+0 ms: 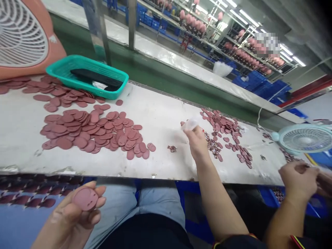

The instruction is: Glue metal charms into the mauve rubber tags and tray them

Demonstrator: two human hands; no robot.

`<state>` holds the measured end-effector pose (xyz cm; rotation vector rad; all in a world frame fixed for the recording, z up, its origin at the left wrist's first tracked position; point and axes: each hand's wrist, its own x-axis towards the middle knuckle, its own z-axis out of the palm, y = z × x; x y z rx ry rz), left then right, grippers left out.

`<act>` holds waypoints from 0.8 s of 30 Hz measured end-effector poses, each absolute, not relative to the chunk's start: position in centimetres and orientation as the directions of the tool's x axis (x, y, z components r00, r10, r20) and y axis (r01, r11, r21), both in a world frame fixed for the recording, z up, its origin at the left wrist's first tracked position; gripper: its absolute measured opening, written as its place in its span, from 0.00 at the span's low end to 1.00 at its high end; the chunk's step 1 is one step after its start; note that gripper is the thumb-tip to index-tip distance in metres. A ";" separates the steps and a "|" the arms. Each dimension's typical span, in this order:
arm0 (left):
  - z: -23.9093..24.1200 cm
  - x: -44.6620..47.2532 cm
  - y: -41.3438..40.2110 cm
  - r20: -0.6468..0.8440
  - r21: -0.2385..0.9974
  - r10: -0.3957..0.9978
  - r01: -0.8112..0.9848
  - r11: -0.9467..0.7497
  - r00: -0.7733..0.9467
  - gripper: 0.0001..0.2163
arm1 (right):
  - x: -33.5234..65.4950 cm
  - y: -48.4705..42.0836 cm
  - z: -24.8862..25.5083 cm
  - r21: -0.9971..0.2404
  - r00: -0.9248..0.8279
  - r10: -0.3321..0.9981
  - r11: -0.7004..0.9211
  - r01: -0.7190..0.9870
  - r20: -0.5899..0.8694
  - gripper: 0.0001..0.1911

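Observation:
At the lower left, my left hand (75, 211) pinches a dusky-pink oval disc (85, 199) with small slots in it, between thumb and fingers. My right hand (195, 138) is stretched out above the table, its fingers closed around a thin white filmy piece (190, 123); blur hides what exactly it is. A small pink edge shows beside its fingertips. Just left of that hand lies a little clump of brown metallic bits (172, 148). To its right is a scatter of shiny metal bits (214, 147). A large heap of pink oval discs (90, 129) covers the table's left part.
A green plastic basket (85, 74) holding a black item stands behind the heap, beside an orange fan (28, 38). More pink discs (220, 121) lie right of centre. A co-worker's hands (298, 176) work at the right, near a light-blue fan (306, 138).

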<state>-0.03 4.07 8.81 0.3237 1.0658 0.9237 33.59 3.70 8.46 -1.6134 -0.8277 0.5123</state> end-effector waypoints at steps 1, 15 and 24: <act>8.7 0.0 4.2 -0.609 0.631 0.774 -0.485 0.605 0.174 0.21 | 34.6 4.1 7.6 -0.955 0.655 0.747 -0.101 0.277 0.112 0.24; 9.3 1.5 2.9 -0.593 0.634 0.768 -0.448 0.631 0.242 0.20 | 31.6 -1.0 8.4 -0.597 0.462 0.881 -0.318 0.736 0.100 0.17; 9.5 0.7 2.2 -0.575 0.533 0.717 -0.485 0.694 0.394 0.19 | 30.5 -1.4 8.1 -0.678 0.370 0.928 -0.242 0.694 0.047 0.15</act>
